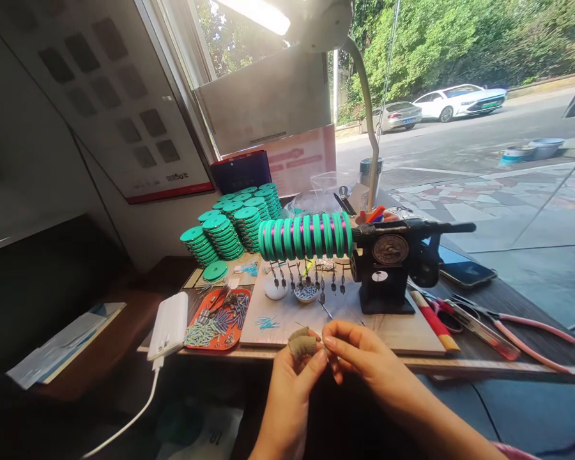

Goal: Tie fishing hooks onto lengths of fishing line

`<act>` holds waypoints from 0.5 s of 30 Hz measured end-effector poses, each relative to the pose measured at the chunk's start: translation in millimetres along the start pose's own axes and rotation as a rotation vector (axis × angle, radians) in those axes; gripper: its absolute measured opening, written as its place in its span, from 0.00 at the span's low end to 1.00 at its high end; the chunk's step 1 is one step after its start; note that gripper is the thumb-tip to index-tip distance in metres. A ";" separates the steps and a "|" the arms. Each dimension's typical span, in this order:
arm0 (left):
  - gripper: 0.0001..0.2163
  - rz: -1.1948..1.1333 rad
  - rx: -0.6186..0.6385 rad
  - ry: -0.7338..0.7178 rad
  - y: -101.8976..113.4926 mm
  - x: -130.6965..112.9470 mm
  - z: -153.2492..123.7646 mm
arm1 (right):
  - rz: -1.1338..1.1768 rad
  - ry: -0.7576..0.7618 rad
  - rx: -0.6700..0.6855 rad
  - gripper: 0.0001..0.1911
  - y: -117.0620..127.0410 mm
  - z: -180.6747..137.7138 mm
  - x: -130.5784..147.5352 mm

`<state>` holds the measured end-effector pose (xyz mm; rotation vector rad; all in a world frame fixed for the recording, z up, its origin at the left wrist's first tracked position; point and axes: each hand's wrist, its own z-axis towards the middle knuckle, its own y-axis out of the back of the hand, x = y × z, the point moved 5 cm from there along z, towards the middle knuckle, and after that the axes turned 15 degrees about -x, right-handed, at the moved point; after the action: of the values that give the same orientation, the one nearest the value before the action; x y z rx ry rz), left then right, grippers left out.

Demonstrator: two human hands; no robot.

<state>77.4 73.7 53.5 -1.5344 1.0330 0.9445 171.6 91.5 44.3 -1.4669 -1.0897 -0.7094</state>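
Over the near edge of the board, my left hand is closed in a pinch, with olive cloth wraps around its fingers. My right hand meets it, thumb and fingertips pressed together. Whatever lies between the fingertips is too small to make out. Just above them, a thin dark piece hangs down towards my right fingertips. Behind the hands, a black hand-cranked winder carries a row of green spools wound with purple line. Several small dark weights dangle under the spools.
A red tray of small tubes and a white power bank lie left. Green spool stacks stand behind. A bowl of beads sits on the wooden board. Pliers, a cutter and a phone lie right.
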 end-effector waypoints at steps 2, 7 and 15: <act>0.03 -0.009 -0.007 0.009 -0.1 0.6 0.4 | 0.008 0.001 0.011 0.16 -0.4 -0.1 -1.1; 0.04 -0.069 -0.021 0.073 -1.4 3.6 0.7 | 0.034 -0.001 0.025 0.15 -1.2 0.1 -2.7; 0.05 0.031 -0.073 -0.030 5.1 3.0 3.7 | -0.093 0.045 0.006 0.18 0.5 0.4 5.7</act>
<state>73.3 76.2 48.4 -1.5637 1.0133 1.0334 174.3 93.2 49.1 -1.3955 -1.1302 -0.8006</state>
